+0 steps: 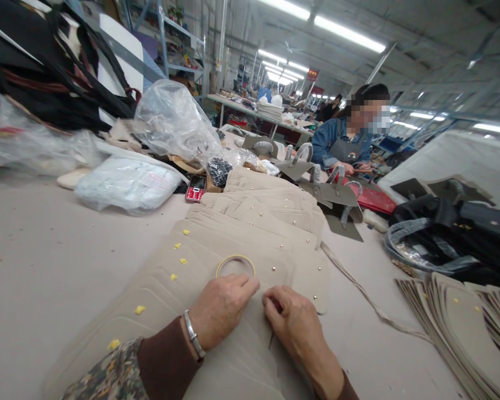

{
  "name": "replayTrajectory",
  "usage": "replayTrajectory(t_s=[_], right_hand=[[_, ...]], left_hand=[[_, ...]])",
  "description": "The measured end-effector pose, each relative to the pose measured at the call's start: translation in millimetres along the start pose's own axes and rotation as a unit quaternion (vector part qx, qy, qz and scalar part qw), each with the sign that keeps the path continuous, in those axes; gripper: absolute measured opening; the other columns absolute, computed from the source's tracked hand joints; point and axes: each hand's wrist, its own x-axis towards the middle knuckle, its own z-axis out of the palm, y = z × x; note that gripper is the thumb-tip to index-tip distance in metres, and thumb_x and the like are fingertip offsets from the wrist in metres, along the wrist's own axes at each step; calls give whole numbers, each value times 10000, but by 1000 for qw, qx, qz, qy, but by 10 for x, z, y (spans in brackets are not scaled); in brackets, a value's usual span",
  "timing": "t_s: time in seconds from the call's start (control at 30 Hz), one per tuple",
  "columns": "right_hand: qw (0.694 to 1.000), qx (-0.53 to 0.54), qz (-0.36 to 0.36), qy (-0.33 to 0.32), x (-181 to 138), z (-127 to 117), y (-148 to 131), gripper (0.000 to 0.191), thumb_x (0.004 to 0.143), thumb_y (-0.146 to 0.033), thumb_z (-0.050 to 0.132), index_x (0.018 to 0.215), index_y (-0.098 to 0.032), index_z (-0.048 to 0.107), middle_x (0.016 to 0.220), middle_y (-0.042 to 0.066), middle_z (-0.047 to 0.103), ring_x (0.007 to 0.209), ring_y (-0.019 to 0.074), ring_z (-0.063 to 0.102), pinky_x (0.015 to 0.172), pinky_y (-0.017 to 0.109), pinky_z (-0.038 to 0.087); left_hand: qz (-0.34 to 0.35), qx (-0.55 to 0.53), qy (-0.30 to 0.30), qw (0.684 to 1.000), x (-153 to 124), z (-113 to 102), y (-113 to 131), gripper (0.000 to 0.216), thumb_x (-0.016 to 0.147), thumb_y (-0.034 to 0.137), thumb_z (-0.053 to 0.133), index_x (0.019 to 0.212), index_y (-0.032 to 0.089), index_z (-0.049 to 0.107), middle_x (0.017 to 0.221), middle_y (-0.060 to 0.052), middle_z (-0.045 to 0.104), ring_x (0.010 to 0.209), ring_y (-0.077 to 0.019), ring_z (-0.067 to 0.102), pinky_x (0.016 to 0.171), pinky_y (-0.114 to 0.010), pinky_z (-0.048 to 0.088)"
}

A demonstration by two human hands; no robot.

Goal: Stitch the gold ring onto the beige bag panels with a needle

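Note:
My left hand (pixel 223 304) is closed over the near side of a tape roll (pixel 235 257), a thin ring with a yellow edge. Just right of it, my right hand (pixel 294 321) has its thumb and forefinger pinched together; a thin dark tip shows below the fingers, too small to name. Both hands are above overlapping beige panels (pixel 229 239) with rounded corners. Small metal studs (pixel 274 269) dot their right part. Several yellow tape bits (pixel 183 261) lie along the left side of the panels.
Plastic-wrapped white goods (pixel 127 183) and a red phone (pixel 195 189) lie at the left back. A beige strap (pixel 366 294) runs right of the panels. Black bags (pixel 462 228) and fanned panels (pixel 445 316) are at the right. A person (pixel 345 133) works across the table.

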Motion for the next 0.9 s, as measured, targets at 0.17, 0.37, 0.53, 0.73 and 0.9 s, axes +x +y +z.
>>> replayTrajectory(t_s=[0.17,0.37,0.53,0.73,0.9], right_hand=[[991,107,13,-77,-209,-13,-46,177,825,-146,550,780,-227,701,709,-9,691,635,142,624,611,218,414],[975,220,-2,3,-200,-37,15,148,853,-196,566,900,-215,705,749,0,695,642,135,620,618,223,450],[959,229,-123,110,-124,-61,-10,187,911,-183,482,1020,-175,634,882,70,683,785,163,629,713,263,494],[957,186,-179,136,-109,51,7,186,912,-149,456,890,-202,633,765,38,676,698,147,639,649,242,494],[960,147,-171,169,-116,179,98,188,866,-187,491,777,-219,654,656,32,668,555,141,620,555,226,488]], left_hand=[[46,-85,101,990,-26,0,-78,268,962,163,411,1210,204,502,920,-35,684,795,-144,653,700,-232,506],[55,-82,107,989,-41,25,-51,373,974,220,429,1337,194,346,904,-25,712,741,-158,682,616,-236,514],[31,-84,51,995,-55,53,-5,355,962,222,453,1298,195,340,874,-15,705,691,-158,681,580,-233,499],[38,-111,8,993,-63,21,65,283,957,186,421,1234,202,369,974,-36,687,827,-183,684,668,-257,515],[29,-106,-30,994,-51,-53,95,160,933,168,456,1087,210,458,887,-5,679,786,-163,672,635,-223,481]])
